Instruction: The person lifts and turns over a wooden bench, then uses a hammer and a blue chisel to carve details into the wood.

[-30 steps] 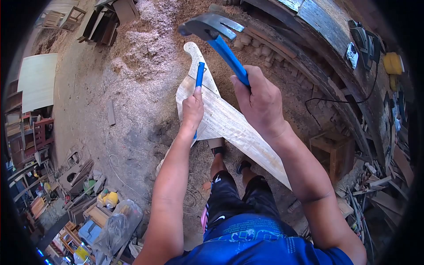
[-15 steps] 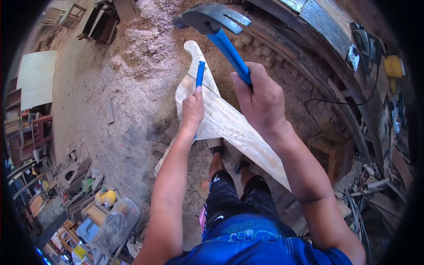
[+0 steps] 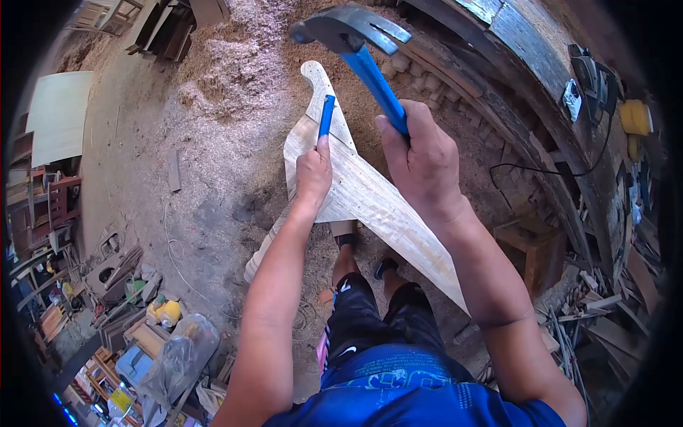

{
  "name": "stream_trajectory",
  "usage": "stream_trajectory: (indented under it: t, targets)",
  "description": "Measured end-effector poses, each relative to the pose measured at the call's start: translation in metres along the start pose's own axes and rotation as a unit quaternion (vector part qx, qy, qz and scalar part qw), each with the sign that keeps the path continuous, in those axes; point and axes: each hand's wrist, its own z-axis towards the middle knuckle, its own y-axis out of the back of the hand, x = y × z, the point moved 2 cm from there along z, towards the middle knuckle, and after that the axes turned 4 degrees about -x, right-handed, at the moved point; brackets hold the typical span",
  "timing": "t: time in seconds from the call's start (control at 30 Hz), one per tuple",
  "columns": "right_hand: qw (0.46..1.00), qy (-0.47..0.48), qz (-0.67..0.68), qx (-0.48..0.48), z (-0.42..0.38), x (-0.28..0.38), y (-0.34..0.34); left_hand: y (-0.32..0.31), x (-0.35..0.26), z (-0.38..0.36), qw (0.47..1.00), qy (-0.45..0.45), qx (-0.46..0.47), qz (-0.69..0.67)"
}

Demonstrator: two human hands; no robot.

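A claw hammer (image 3: 373,75) with a blue handle is raised in my right hand (image 3: 425,156), its metal head up at the top of the view. My left hand (image 3: 313,174) is closed around a blue bar-like tool (image 3: 327,116), whose far end lies over the upper part of a pale wooden piece (image 3: 384,203). That piece has a curved, rounded tip at the top and a long arm running down to the right, under my right forearm. Small dark marks dot its surface. What the lower end of the blue tool looks like is hidden by my left hand.
Sawdust and shavings (image 3: 242,85) cover the ground beyond the wooden piece. A long weathered timber structure (image 3: 526,53) stands at the right, with a black power tool (image 3: 592,78) and a cable. Wood scraps lie lower right; a plastic bag (image 3: 174,363) and clutter lie lower left.
The hammer and my right hand have shifted very slightly right and down. My left hand still holds the blue tool, whose top end sits slightly higher and farther right.
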Motion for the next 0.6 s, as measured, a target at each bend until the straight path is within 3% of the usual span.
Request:
stream_trajectory:
  t: [0.47, 0.6]
  targets:
    - [0.999, 0.026, 0.018, -0.026, 0.011, 0.013, 0.005, -0.002, 0.0, 0.002, 1.0, -0.011, -0.004, 0.001]
    - [0.997, 0.042, -0.061, 0.027, -0.004, -0.029, -0.019, -0.004, 0.005, -0.003, 0.999, -0.037, -0.019, 0.013]
